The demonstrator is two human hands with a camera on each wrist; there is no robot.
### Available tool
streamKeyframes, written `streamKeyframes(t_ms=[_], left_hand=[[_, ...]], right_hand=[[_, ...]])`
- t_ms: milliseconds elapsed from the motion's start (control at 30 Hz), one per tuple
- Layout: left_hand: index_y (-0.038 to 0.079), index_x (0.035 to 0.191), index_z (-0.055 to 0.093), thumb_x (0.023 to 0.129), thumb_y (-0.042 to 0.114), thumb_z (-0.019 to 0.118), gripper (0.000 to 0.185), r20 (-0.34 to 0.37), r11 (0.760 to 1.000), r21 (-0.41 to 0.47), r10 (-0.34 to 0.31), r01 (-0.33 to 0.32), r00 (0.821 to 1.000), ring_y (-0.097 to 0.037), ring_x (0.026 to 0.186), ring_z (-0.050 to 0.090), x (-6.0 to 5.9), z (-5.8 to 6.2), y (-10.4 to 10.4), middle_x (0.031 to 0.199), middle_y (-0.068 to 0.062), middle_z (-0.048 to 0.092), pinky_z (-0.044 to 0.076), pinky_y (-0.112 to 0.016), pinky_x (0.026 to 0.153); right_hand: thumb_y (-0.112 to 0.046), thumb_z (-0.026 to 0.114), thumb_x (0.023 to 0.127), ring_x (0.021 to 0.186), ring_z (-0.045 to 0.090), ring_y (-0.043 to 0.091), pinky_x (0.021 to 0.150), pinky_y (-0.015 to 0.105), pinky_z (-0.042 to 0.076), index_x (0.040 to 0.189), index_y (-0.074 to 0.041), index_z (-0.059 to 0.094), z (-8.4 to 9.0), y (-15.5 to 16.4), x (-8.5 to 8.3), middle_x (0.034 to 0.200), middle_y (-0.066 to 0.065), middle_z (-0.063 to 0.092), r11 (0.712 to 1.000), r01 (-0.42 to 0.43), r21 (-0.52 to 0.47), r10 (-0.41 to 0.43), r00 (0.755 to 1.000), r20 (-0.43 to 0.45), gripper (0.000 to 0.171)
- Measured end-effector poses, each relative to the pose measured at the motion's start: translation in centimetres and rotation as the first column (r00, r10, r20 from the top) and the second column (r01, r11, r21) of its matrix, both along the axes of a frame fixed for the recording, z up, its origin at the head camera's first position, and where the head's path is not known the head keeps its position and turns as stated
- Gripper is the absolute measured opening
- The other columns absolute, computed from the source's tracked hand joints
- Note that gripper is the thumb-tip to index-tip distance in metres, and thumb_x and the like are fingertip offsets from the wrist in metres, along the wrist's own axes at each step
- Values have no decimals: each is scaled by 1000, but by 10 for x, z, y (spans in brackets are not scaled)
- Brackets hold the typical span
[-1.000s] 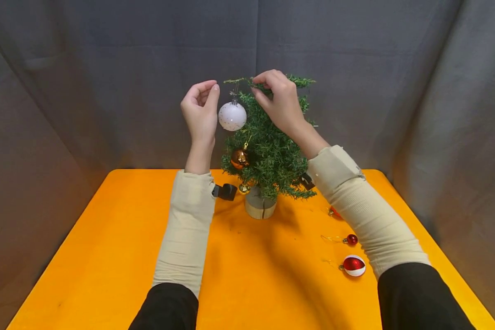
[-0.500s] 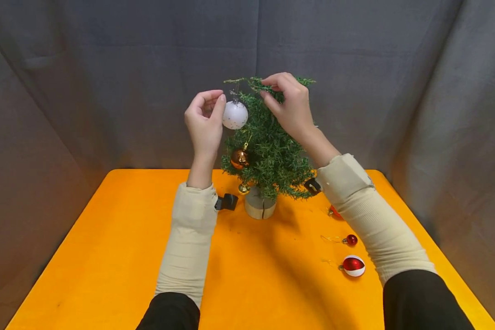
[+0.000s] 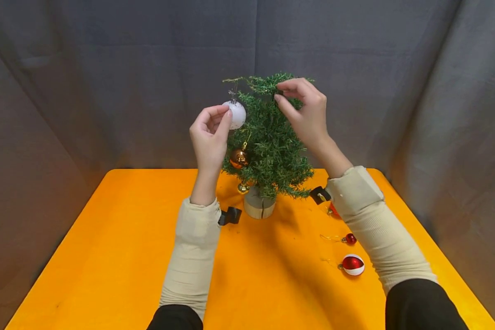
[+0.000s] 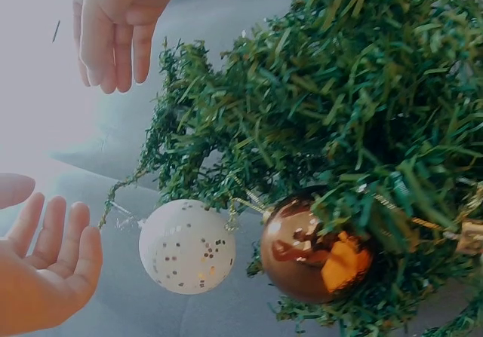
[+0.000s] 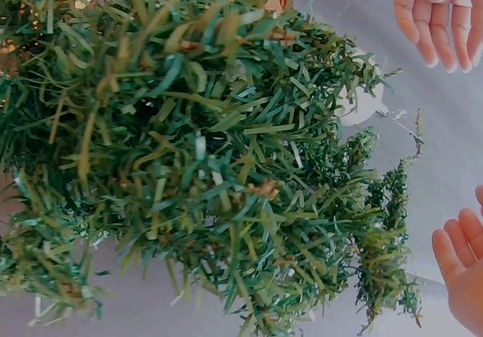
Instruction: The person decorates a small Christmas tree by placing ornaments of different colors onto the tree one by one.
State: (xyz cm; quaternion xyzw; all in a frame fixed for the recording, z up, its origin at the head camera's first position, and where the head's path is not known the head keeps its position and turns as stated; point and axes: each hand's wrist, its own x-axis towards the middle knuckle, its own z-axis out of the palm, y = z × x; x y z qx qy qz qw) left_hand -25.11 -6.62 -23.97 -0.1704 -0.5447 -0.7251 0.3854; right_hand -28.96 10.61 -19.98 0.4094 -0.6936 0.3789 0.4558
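Observation:
A small green tree (image 3: 272,146) stands in a wooden pot (image 3: 260,208) on the orange table (image 3: 119,238). A white speckled bauble (image 3: 237,113) (image 4: 187,246) hangs from an upper left branch, with a copper bauble (image 3: 239,158) (image 4: 317,250) below it. My left hand (image 3: 216,120) (image 4: 45,216) hovers just left of the white bauble with relaxed fingers, holding nothing. My right hand (image 3: 284,94) (image 5: 460,265) is beside the tree top, fingers loose and off the needles. A small gold bauble (image 3: 243,187) hangs low near the pot.
To the right of the pot, loose on the table, lie a red-and-white bauble (image 3: 353,265), a small red bauble (image 3: 350,238) and an orange-red one (image 3: 333,211) partly hidden by my right sleeve. Grey cloth walls the table on three sides.
My right hand has let go of the top branch and slid to the right. My left hand has dropped lower, next to the white bauble. Both arms have drawn back.

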Motion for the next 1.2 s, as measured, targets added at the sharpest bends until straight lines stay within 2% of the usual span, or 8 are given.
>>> streamKeyframes(t_ms=[233, 400, 533, 667, 800, 967, 1067, 1200], left_hand=[[-16, 90, 59, 81, -6, 59, 13, 5, 998, -37, -56, 56, 998, -10, 72, 57, 3, -11, 3, 81, -7, 62, 47, -25, 71], [-16, 91, 59, 81, -6, 59, 14, 15, 993, -80, -91, 92, 996, -11, 75, 58, 6, -17, 5, 84, -14, 62, 48, -28, 74], [-15, 95, 60, 83, -4, 59, 16, 38, 976, -156, -147, 151, 988, -11, 80, 59, 9, -22, 8, 91, -20, 62, 48, -30, 76], [-13, 98, 60, 84, -2, 58, 18, 70, 958, -208, -185, 195, 980, -10, 82, 59, 12, -27, 12, 96, -23, 61, 47, -30, 77], [-12, 99, 60, 85, -2, 58, 18, 91, 951, -232, -186, 203, 978, -16, 83, 59, 13, -31, 14, 98, -24, 60, 47, -27, 74], [-12, 101, 60, 85, 0, 58, 20, 109, 942, -264, -182, 205, 977, -30, 83, 58, 13, -33, 17, 99, -25, 59, 47, -27, 71], [-11, 103, 60, 84, 1, 59, 22, 132, 932, -293, -181, 213, 974, -30, 83, 58, 13, -35, 18, 101, -23, 60, 48, -29, 72], [-8, 105, 60, 83, 3, 62, 25, 161, 910, -351, -174, 221, 971, -27, 84, 59, 12, -39, 19, 103, -19, 60, 48, -30, 74]], right_hand=[[4, 63, 80, 80, 59, 31, 75, 32, 49, 90, 10, 62, -10, 13, 1, 89, 19, 61, 998, -30, -51, 31, 999, 11, 12], [10, 63, 77, 84, 58, 33, 78, 36, 48, 89, 12, 61, -12, 19, 10, 90, 22, 61, 997, -27, -69, 31, 998, 61, 13], [15, 63, 74, 85, 57, 33, 80, 36, 47, 91, 13, 61, -16, 27, 19, 91, 22, 60, 994, -26, -104, 38, 993, 114, 17], [18, 64, 71, 88, 57, 29, 81, 32, 46, 94, 11, 61, -22, 40, 24, 93, 19, 60, 995, -30, -90, 42, 991, 127, 24], [22, 63, 68, 90, 57, 21, 82, 31, 46, 94, 13, 60, -27, 48, 30, 94, 20, 60, 994, -43, -99, 57, 988, 143, 28], [27, 60, 66, 89, 57, 13, 83, 32, 45, 92, 19, 57, -27, 50, 51, 91, 28, 57, 987, -69, -144, 91, 984, 152, 28], [28, 60, 66, 89, 57, 12, 84, 32, 45, 92, 20, 56, -30, 52, 60, 91, 29, 57, 984, -83, -158, 106, 984, 146, 28], [26, 61, 66, 90, 58, 14, 84, 30, 45, 93, 18, 57, -44, 63, 59, 93, 21, 60, 980, -91, -175, 118, 982, 150, 28]])
